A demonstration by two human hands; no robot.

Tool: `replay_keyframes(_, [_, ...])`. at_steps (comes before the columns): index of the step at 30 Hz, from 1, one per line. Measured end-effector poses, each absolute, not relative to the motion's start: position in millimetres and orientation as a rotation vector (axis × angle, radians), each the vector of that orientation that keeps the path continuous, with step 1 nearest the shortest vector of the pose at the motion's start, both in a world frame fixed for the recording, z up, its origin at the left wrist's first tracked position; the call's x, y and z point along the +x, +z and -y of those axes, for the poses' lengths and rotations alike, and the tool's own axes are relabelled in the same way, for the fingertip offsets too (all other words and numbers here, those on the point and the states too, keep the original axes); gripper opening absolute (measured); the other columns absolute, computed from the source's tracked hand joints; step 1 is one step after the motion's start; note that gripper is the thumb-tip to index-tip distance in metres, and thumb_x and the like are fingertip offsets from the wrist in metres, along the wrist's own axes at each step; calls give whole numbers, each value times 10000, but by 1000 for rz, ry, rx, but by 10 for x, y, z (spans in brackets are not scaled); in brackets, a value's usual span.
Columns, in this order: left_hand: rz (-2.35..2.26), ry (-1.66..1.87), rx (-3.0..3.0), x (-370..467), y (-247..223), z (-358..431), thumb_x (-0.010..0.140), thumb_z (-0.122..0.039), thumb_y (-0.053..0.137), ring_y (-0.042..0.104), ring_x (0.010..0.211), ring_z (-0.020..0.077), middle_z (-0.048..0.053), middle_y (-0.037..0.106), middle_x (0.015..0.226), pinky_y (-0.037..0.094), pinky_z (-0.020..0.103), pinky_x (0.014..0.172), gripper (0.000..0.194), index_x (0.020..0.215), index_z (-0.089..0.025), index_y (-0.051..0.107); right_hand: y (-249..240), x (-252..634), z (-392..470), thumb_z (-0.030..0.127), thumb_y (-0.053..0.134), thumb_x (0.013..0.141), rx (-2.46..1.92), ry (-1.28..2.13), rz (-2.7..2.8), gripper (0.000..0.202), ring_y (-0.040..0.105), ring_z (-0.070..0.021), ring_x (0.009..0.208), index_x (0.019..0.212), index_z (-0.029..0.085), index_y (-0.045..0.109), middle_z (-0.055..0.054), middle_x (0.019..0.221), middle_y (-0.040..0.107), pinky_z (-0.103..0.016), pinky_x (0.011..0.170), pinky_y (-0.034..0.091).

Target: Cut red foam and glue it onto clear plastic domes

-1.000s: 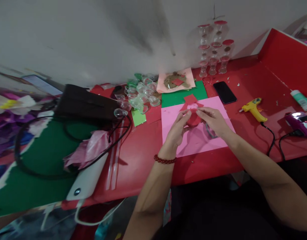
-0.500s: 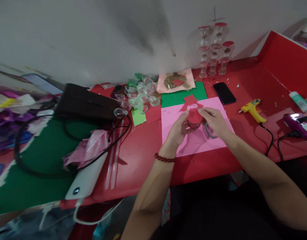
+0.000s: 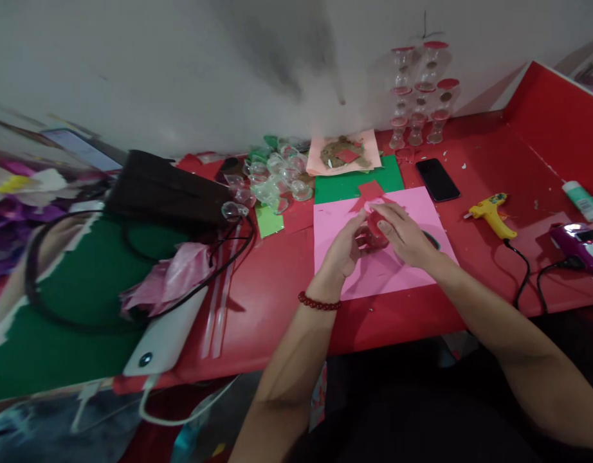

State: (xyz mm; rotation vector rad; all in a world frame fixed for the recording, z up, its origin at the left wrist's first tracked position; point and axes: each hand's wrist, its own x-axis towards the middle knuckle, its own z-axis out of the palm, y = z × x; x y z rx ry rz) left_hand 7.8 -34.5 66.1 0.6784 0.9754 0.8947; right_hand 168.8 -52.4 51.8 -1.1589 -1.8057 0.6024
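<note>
My left hand (image 3: 347,247) is wrapped round the side of a clear plastic piece with a red top (image 3: 375,233), above a pink sheet (image 3: 397,280). Over its top and right side lies my right hand (image 3: 401,235), fingers together and pressing on the red part. Small red paper pieces (image 3: 370,189) rest just beyond my fingertips. A dark ring-shaped object (image 3: 431,240), partly hidden by my right hand, is on the pink sheet.
Clear plastic pieces (image 3: 277,177) are heaped at the back, beside sand on paper (image 3: 342,153). Stacked clear shapes (image 3: 419,96) stand against the wall. A phone (image 3: 437,180), yellow glue gun (image 3: 492,213) and glue bottle (image 3: 582,200) lie right; a black bag (image 3: 168,196) sits left.
My right hand has moved left from the edge of the red top to lie over it, uncovering more of the dark ring. The view has shifted slightly.
</note>
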Motion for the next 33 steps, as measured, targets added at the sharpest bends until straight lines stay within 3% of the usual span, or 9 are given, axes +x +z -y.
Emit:
replay_keyframes(6, [-906,927,616,130,585,341,805,-254,734,621,694,145,39,674,770,520,304,725,120,810,-151,671,487,1762,475,729,321,958,-1189,583,1610,652,555,-277,1272,1331,285,618,-123,1305,623,-493,1154,391])
replay_keyframes(12, [-815,1122,421,327,487,402,906,-246,636,583,632,95,11,664,714,477,220,670,182,743,-164,651,465,1681,519,787,421,889,-1198,549,1555,672,562,-299,1259,1275,275,624,-132,1290,633,-496,1125,415])
replay_keyframes(20, [-816,1179,374,332,536,424,943,-306,585,556,610,108,-1,593,639,480,265,709,304,676,-161,579,376,1563,540,530,368,1032,-1155,531,1543,437,563,-241,1274,1289,259,595,-97,1309,640,-456,1117,428])
replay_keyframes(24, [-925,1165,441,289,620,462,910,-252,614,502,558,100,-25,552,625,429,252,636,200,730,-174,578,425,1548,569,423,383,1028,-1139,644,1492,287,619,-205,997,1114,261,604,-57,1055,659,-398,947,504])
replay_keyframes(27, [-993,1152,488,287,677,511,904,-241,619,510,577,98,-27,559,670,414,245,626,150,772,-184,576,485,1513,621,396,370,1028,-1101,850,1381,241,563,-172,767,965,259,558,-9,834,584,-346,757,505])
replay_keyframes(30, [-1005,1167,531,301,703,563,907,-227,608,537,628,97,-20,580,724,419,237,642,134,785,-188,571,498,1466,671,449,358,1040,-1057,993,1318,269,512,-150,694,928,256,508,9,792,533,-324,684,467])
replay_keyframes(33, [-994,1207,592,318,681,602,909,-230,607,530,664,95,-11,586,760,422,232,649,153,767,-187,571,453,1417,704,496,427,1025,-1058,931,1336,255,473,-141,670,935,260,464,25,771,483,-326,677,442])
